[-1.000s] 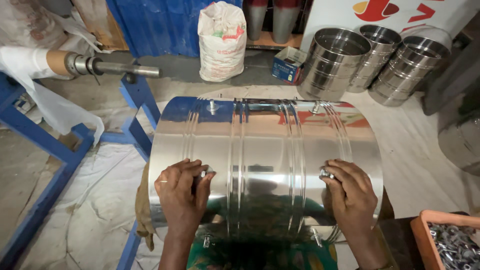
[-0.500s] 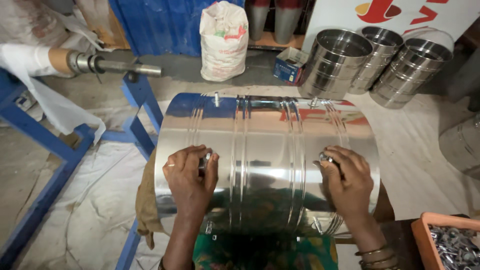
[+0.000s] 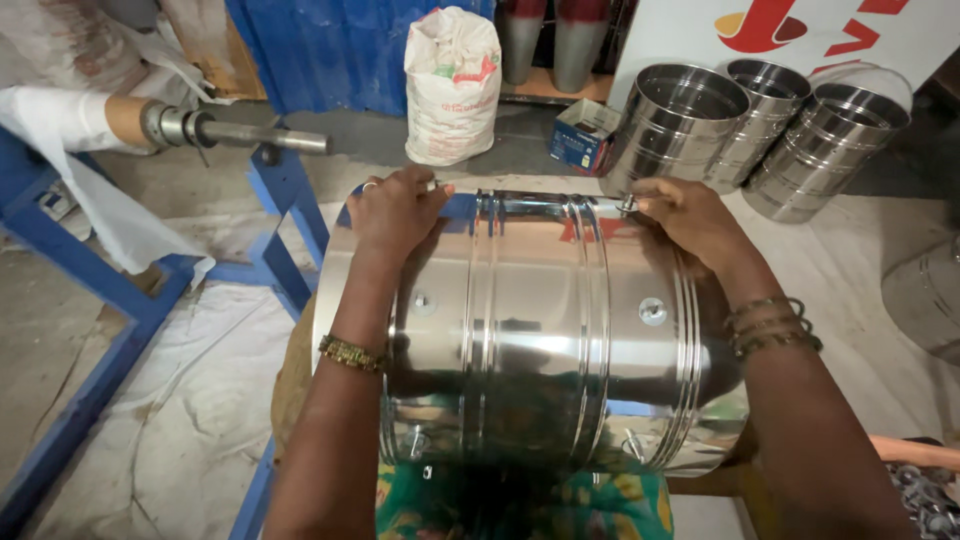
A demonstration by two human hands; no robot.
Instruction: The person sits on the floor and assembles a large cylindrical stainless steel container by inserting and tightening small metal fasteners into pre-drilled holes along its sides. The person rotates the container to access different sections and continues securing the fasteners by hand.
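A: Drum (image 3: 530, 330) first — where does it lie?

B: On its side, right under the person, steel and shiny, long axis running left to right across the lap. It seems to rest on a blue frame (image 3: 290, 215); what bears it underneath is hidden.

A: And the hands?

B: Both reach over the top to the far edge. Left hand (image 3: 395, 210) sits on the far left rim, fingers curled over it, closed on the rim rather than spread. Right hand (image 3: 690, 222) is at the far right rim, fingertips pinched narrow on a small fitting (image 3: 628, 205) there. Whether it truly grips that fitting I cannot tell for sure.

A: Which one is nearer the drum's middle?

B: Neither; they stand about evenly, one near each end, with the ribbed bands between them. Two small bolts (image 3: 652, 311) show on the near face, below the forearms.

A: Surface and room?

B: Floor covered with pale sheeting (image 3: 150, 400). Beyond the drum, three more steel drums (image 3: 690, 125) lie stacked at the right, a white sack (image 3: 452, 85) stands in the middle with a small blue box (image 3: 583, 135) beside it. At the left a roll on a metal shaft (image 3: 230, 130) sits on the blue frame. A tray of small metal parts (image 3: 925, 500) shows at the bottom right corner.
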